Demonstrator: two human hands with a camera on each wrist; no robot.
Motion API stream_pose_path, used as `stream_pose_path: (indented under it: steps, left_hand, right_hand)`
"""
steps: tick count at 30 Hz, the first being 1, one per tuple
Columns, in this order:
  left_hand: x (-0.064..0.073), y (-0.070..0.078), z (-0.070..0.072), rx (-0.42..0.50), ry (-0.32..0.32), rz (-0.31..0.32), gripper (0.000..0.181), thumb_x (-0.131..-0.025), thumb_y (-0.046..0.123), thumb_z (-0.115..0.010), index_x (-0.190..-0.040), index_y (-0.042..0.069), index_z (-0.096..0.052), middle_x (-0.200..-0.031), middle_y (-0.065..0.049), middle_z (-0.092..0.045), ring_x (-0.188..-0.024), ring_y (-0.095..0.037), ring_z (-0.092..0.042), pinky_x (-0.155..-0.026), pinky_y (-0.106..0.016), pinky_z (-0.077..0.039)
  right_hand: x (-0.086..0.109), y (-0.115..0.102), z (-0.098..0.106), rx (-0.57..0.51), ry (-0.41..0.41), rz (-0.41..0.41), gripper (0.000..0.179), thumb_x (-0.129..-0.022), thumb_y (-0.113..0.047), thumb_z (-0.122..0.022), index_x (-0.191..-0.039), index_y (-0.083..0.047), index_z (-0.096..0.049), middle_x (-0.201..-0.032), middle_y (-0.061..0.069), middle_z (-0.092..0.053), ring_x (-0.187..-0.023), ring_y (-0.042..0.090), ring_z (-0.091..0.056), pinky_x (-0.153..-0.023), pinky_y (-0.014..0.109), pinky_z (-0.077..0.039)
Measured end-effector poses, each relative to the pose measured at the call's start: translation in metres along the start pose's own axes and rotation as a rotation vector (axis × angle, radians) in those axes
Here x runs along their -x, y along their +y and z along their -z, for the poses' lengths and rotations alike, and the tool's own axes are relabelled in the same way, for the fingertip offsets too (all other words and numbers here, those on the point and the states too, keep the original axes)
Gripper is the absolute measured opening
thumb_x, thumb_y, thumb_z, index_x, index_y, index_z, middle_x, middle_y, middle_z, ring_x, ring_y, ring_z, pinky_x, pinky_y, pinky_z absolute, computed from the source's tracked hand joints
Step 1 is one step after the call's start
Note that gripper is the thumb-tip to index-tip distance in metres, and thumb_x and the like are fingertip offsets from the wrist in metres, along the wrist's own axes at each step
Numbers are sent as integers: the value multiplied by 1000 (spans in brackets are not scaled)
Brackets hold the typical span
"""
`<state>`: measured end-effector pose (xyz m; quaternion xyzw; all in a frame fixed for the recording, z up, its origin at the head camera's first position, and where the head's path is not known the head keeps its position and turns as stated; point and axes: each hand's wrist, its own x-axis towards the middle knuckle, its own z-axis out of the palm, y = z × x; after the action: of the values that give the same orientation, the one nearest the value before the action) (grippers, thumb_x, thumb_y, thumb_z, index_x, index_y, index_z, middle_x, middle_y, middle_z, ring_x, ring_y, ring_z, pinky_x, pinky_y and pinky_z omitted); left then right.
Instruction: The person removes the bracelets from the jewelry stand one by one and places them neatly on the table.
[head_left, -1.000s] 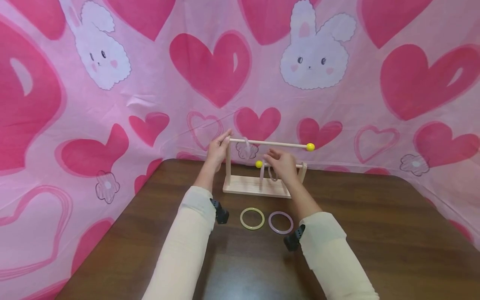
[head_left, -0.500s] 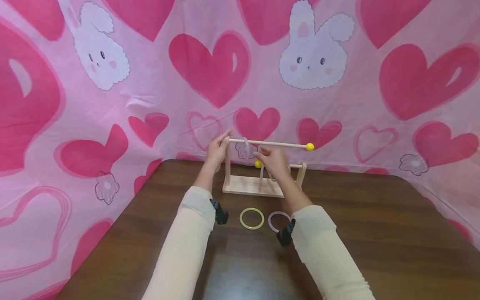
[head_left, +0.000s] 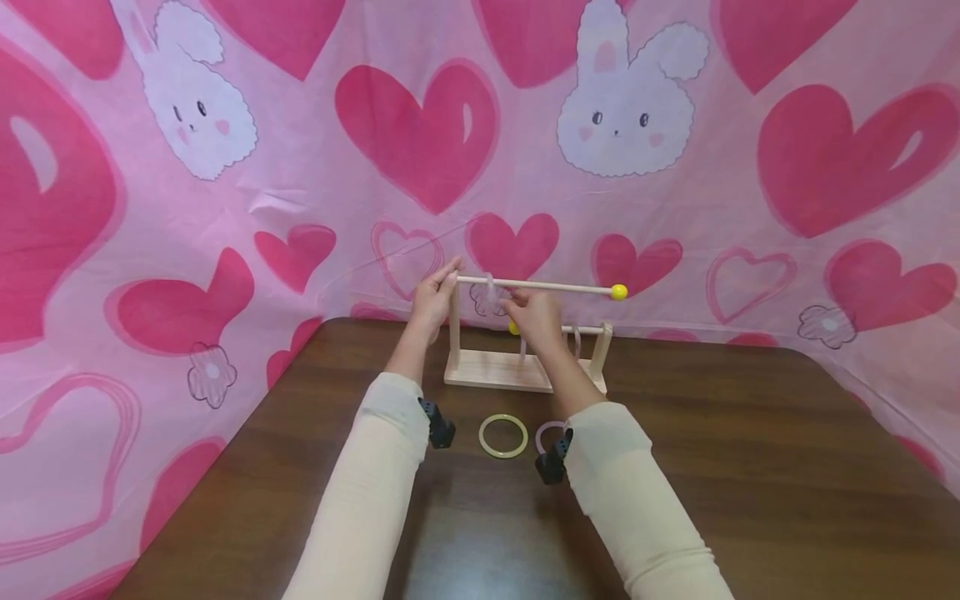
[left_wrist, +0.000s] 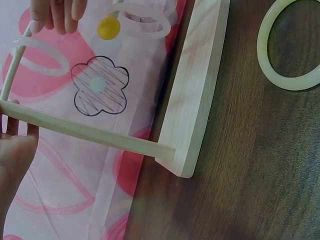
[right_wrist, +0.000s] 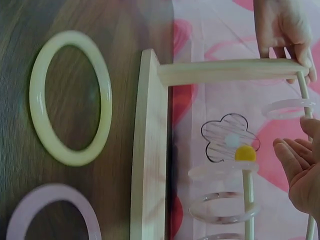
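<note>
A pale wooden bangle stand (head_left: 487,372) with two rods stands on the table. My left hand (head_left: 432,302) grips the top of its left post (left_wrist: 85,131). A pale translucent bangle (left_wrist: 61,62) hangs on the upper rod (head_left: 555,287), close to that post. My right hand (head_left: 542,318) is at this rod, just right of the bangle, its fingers fairly straight; whether they touch the rod is unclear. Several bangles hang on the lower rod (right_wrist: 248,187), among them a whitish one (right_wrist: 220,171) and a brown-streaked one (right_wrist: 225,220). My right hand partly hides them in the head view.
A yellow-green bangle (head_left: 482,437) and a purple bangle (head_left: 539,438) lie on the dark wooden table (head_left: 750,467) before the stand. My right wrist camera partly covers the purple one. Yellow balls cap the upper rod (head_left: 618,292) and lower rod (right_wrist: 245,153). A pink heart-print cloth (head_left: 510,150) hangs behind.
My right hand has moved left along the upper rod toward the hanging bangle, uncovering the right part of the lower rod. My left hand stays on the post.
</note>
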<state>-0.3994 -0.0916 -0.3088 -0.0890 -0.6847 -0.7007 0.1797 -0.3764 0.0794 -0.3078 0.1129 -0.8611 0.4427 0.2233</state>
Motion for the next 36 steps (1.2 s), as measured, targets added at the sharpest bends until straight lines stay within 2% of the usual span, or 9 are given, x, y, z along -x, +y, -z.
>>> stream_pose_path:
  steps: [3,5,9,11,16,19,24,30,36]
  left_hand:
    - [0,0,0,-6,-1,-1,35,-95,12,-50,-130,10,-53,-128,-6,-56,-121,-18,-47,-98,-24,-39]
    - [0,0,0,-9,-2,-2,35,-95,12,-50,-130,11,-54,-128,-6,-56,-121,-18,-47,-97,-24,-39]
    - [0,0,0,-13,-4,-4,35,-95,12,-50,-130,12,-54,-128,-6,-56,-121,-19,-47,-97,-24,-39]
    - [0,1,0,-14,-5,-5,35,-95,12,-50,-130,12,-54,-128,-6,-55,-121,-19,-47,-98,-24,-39]
    - [1,1,0,-28,-4,-2,35,-95,13,-50,-130,11,-54,-128,-6,-55,-122,-18,-46,-99,-25,-38]
    - [1,1,0,-30,-10,-4,35,-95,13,-49,-130,10,-53,-128,-6,-55,-123,-17,-45,-100,-25,-37]
    - [1,1,0,-15,-16,-12,35,-96,12,-49,-130,9,-53,-128,-7,-55,-123,-18,-44,-100,-26,-37]
    - [0,-1,0,-7,-10,-14,34,-95,12,-50,-129,10,-54,-128,-8,-55,-123,-18,-44,-100,-24,-37]
    - [0,-1,0,0,-9,-21,35,-95,12,-50,-129,10,-54,-127,-8,-56,-123,-17,-45,-100,-23,-37]
  right_hand:
    - [2,-1,-3,-1,26,12,25,-89,-22,-60,-97,-2,-72,-74,12,-69,-63,22,-61,-59,30,-50]
    - [2,-2,-5,6,33,17,28,-90,-26,-60,-96,-2,-73,-72,13,-67,-64,23,-59,-59,32,-49]
    - [3,-6,-9,15,30,3,43,-83,-38,-67,-103,1,-69,-92,15,-69,-87,27,-64,-76,37,-51]
    - [3,-9,-12,48,29,6,49,-80,-41,-70,-104,1,-69,-99,15,-67,-93,28,-63,-79,38,-51]
    - [4,-17,-17,187,22,41,48,-76,-47,-71,-95,-3,-73,-84,10,-70,-76,26,-64,-66,37,-51]
    - [5,-21,-21,258,25,75,46,-76,-48,-71,-89,-4,-75,-74,8,-70,-69,25,-62,-62,37,-50]
    - [5,-25,-26,299,7,122,38,-78,-43,-71,-82,-6,-75,-61,7,-64,-60,26,-55,-59,38,-47]
    - [5,-25,-31,297,-44,135,32,-80,-36,-72,-96,-9,-74,-74,6,-68,-70,28,-60,-65,39,-49]
    - [6,-24,-33,303,-66,166,28,-79,-31,-72,-101,-12,-73,-87,7,-71,-82,29,-64,-71,41,-50]
